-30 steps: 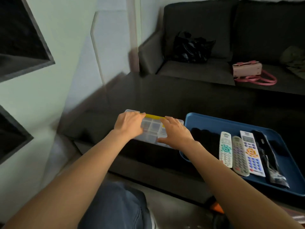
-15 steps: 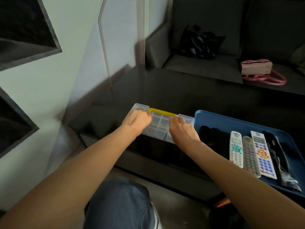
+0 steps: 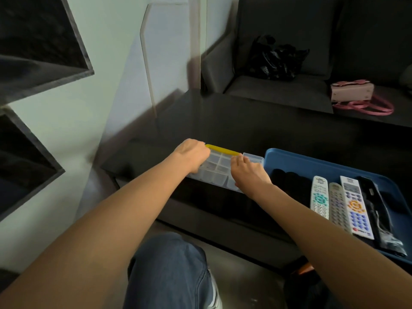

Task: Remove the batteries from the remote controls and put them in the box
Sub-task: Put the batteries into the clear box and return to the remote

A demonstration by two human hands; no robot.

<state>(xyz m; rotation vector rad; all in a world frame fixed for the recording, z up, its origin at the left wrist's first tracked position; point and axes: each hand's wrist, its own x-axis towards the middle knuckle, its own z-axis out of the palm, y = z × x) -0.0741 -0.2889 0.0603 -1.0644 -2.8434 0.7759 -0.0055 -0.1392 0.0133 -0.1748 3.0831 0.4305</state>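
A clear plastic compartment box [image 3: 219, 169] with a yellow latch [image 3: 221, 149] lies on the dark table near its front edge. My left hand [image 3: 192, 156] grips the box's left end, fingers curled over its edge by the latch. My right hand [image 3: 248, 171] holds the box's right part, with fingertips on the lid near the latch. Right of the box, a blue tray [image 3: 289, 156] carries three pale remote controls [image 3: 320, 197] [image 3: 337, 205] [image 3: 356, 207] and a black remote [image 3: 371, 197] side by side. No batteries are visible.
A black glossy table [image 3: 234, 123] spans the middle. Behind it stands a dark sofa [image 3: 301, 25] with a black bag [image 3: 275, 58] and a pink handbag [image 3: 352, 94]. A clear upright panel [image 3: 149, 63] stands at the table's left. My knee in jeans [image 3: 169, 264] is below.
Both hands stayed on the box; my left hand slid onto the left end by the latch and my right fingertips moved up to the lid's far edge. The view shifted slightly.
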